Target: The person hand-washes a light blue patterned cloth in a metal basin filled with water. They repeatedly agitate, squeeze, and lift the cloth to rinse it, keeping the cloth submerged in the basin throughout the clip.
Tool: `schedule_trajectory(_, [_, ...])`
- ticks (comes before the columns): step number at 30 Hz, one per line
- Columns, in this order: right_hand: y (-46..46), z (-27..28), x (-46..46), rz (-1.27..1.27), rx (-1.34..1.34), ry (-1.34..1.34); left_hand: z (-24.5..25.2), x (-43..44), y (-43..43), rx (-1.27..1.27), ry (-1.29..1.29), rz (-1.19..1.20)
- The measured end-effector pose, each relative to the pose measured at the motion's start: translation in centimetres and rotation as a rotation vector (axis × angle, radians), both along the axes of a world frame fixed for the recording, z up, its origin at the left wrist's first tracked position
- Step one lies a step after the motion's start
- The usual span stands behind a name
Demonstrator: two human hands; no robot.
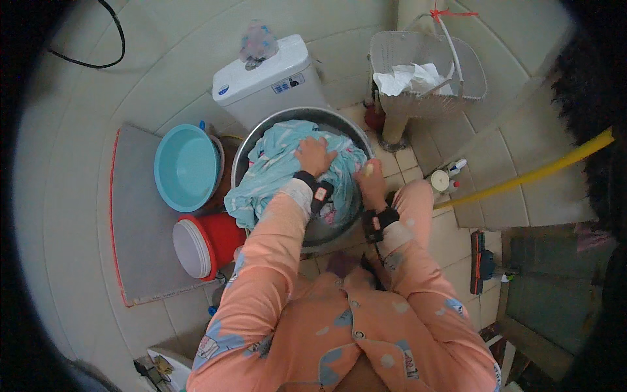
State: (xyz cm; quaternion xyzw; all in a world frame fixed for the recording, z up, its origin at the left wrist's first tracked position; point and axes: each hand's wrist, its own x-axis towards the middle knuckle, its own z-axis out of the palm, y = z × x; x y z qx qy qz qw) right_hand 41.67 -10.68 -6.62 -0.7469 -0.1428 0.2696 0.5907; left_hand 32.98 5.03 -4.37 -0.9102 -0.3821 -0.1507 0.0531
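A wide metal basin (240, 161) stands before me, with a wet turquoise patterned cloth (279, 152) bunched inside it. Part of the cloth hangs over the basin's left rim. My left hand (315, 156) rests on top of the cloth, fingers spread. At the right rim, my right hand (371, 185) grips a small pale yellow bar (368, 169), which looks like soap; the fingers hide most of it. Folds of cloth lie just left of that hand. Some pink-patterned fabric (327, 213) shows low in the basin, partly under my left wrist.
A white toilet tank (264, 78) stands behind the basin. To the left are a light blue plastic basin (186, 166) and a tipped red bucket (226, 240). A hanging wastebasket (426, 54), small bottles (456, 167), a yellow hose (529, 176) and a floor squeegee (477, 262) are on the right.
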Motion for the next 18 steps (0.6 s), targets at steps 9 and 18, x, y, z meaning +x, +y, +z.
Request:
schedule_trajectory(9, [2.1,0.6,-0.2,0.178,0.165,0.205,12.2,-9.9,5.5,-1.306,-0.717,-0.196])
schedule_trajectory(18, [5.3,15.2,1.7,0.478,0.336,0.220,24.1,-13.8,3.1,-1.204,-1.132,-0.178])
